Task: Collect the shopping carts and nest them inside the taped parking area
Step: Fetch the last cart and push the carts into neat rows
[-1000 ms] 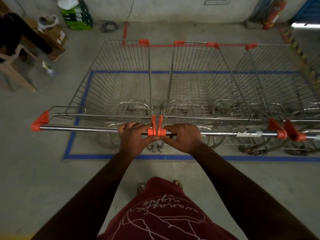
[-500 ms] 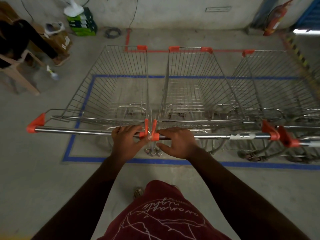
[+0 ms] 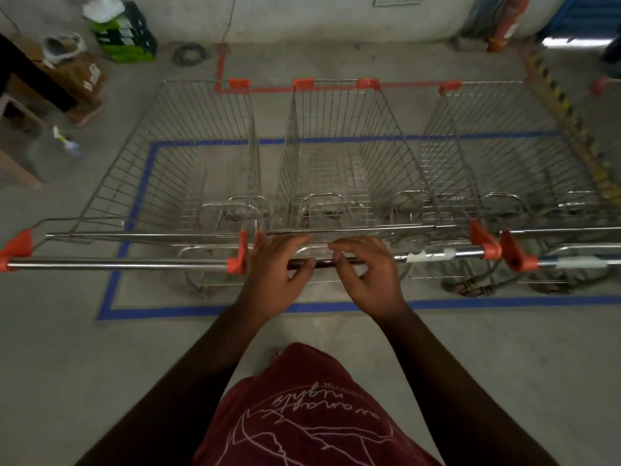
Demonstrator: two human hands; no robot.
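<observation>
I look down on a bare grey concrete floor (image 3: pixel 60 348) that meets a pale plastered wall (image 3: pixel 302 15) at the top. A red tape line (image 3: pixel 221 67) runs out from the wall's foot. Against the wall stands a green carton (image 3: pixel 126 37), a coiled cable (image 3: pixel 189 54) just beside it. At far left stand a cardboard box (image 3: pixel 82 74) and a wooden table leg (image 3: pixel 18 166). At upper right a red fire extinguisher (image 3: pixel 504 25) leans near a blue shutter (image 3: pixel 591 15). Light is dim.
</observation>
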